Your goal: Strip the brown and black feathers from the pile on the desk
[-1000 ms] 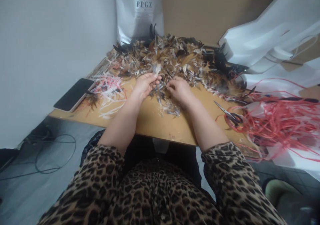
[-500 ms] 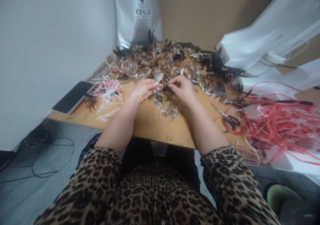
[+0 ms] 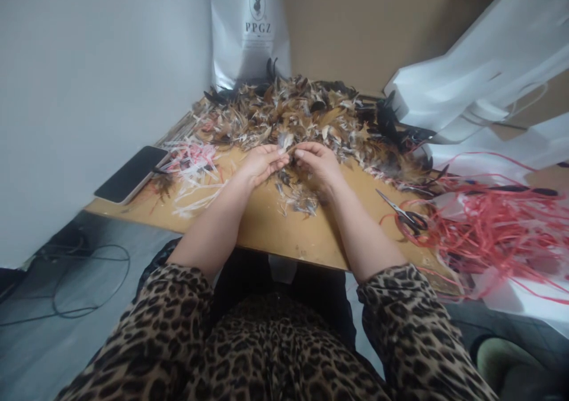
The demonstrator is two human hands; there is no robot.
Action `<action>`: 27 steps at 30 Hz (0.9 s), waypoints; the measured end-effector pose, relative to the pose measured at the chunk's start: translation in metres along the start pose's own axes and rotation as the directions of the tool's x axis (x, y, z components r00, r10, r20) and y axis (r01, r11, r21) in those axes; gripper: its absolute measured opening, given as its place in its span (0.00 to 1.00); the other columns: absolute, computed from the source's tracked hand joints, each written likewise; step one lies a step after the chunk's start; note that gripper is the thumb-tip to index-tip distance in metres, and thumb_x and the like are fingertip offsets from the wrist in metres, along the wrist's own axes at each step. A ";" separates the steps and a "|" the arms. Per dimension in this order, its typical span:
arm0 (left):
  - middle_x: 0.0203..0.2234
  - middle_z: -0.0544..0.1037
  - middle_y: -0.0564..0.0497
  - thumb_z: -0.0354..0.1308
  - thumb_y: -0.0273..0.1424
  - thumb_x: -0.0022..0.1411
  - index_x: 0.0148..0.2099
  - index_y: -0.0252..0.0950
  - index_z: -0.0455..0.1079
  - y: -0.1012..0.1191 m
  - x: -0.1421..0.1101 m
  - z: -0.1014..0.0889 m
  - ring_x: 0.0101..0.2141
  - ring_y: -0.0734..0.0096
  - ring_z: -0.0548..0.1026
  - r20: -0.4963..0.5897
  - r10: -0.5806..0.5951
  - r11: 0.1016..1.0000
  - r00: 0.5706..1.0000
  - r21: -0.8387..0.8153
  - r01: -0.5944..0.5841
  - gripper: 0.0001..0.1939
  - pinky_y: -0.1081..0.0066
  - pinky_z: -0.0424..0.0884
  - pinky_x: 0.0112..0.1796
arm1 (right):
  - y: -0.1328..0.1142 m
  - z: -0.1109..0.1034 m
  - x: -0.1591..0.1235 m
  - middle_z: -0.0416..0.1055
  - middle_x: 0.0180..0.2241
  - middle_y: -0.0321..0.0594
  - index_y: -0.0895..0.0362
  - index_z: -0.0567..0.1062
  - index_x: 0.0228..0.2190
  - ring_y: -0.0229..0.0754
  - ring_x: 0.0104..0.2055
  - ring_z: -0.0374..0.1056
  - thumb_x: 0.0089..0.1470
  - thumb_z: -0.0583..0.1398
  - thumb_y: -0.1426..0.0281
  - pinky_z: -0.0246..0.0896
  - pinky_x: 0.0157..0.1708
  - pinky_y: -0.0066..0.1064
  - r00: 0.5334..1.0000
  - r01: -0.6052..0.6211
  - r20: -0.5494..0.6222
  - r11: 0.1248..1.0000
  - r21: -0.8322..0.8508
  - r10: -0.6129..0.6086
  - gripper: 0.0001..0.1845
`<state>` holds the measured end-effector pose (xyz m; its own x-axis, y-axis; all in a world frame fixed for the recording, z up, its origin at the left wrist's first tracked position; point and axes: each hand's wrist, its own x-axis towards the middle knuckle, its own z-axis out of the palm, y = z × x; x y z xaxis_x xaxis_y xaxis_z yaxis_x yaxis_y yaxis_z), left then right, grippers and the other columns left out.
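Note:
At the near edge of a big heap of brown, white and black feathers [image 3: 329, 116], my two hands meet almost fingertip to fingertip. My left hand [image 3: 265, 162] pinches a small white and grey feather [image 3: 285, 140] between thumb and fingers. Close beside it, my right hand [image 3: 317, 162] is closed in a pinch at the feather's lower end; its fingertips partly hide what they grip. Below the hands, a small pile of dark and pale feathers [image 3: 299, 198] lies on the wooden table [image 3: 275, 235].
Scissors [image 3: 406, 214] lie right of my right arm, beside a tangle of red ribbon strips [image 3: 507, 229]. A phone [image 3: 130, 174] rests at the table's left edge, near pink and white strips [image 3: 193, 156]. A silver bag [image 3: 251, 33] stands behind the heap.
My right hand has turned slightly, its fingers now lower and closer to the left hand. The left hand keeps its pinch on the feather. The whole view has shifted a little.

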<state>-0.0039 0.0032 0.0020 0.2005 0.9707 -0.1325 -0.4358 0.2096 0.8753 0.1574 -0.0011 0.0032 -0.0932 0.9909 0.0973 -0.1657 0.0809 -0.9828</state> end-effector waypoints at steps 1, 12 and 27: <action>0.19 0.75 0.50 0.58 0.19 0.57 0.30 0.27 0.69 -0.001 0.000 0.000 0.20 0.83 0.73 0.006 0.007 1.000 1.000 -0.004 -0.007 0.04 0.85 0.69 0.25 | 0.002 0.002 0.000 0.71 0.24 0.32 0.57 0.76 0.30 0.31 0.24 0.63 0.35 0.69 0.64 0.56 0.25 0.25 0.999 -0.026 0.023 0.999 0.030 0.025 0.17; 0.22 0.78 0.48 0.60 0.21 0.56 0.32 0.26 0.71 -0.005 0.000 0.001 0.23 0.81 0.76 0.081 -0.050 0.999 0.995 0.015 0.049 0.01 0.84 0.71 0.26 | 0.008 0.009 0.000 0.68 0.18 0.30 0.57 0.72 0.22 0.30 0.21 0.60 0.33 0.71 0.59 0.55 0.23 0.25 0.999 -0.011 -0.034 0.999 0.035 0.012 0.18; 0.24 0.79 0.46 0.62 0.22 0.54 0.31 0.27 0.72 -0.003 -0.005 0.004 0.22 0.81 0.75 0.087 -0.049 0.987 0.995 0.159 0.035 0.02 0.83 0.70 0.26 | 0.005 0.009 -0.001 0.67 0.21 0.31 0.57 0.70 0.22 0.32 0.23 0.61 0.36 0.68 0.59 0.59 0.27 0.26 0.998 0.035 -0.044 0.996 -0.086 -0.039 0.17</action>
<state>-0.0001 -0.0027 0.0017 0.2978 0.9451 -0.1345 -0.2830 0.2219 0.9331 0.1483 -0.0025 -0.0007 -0.0436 0.9908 0.1282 -0.0840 0.1243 -0.9887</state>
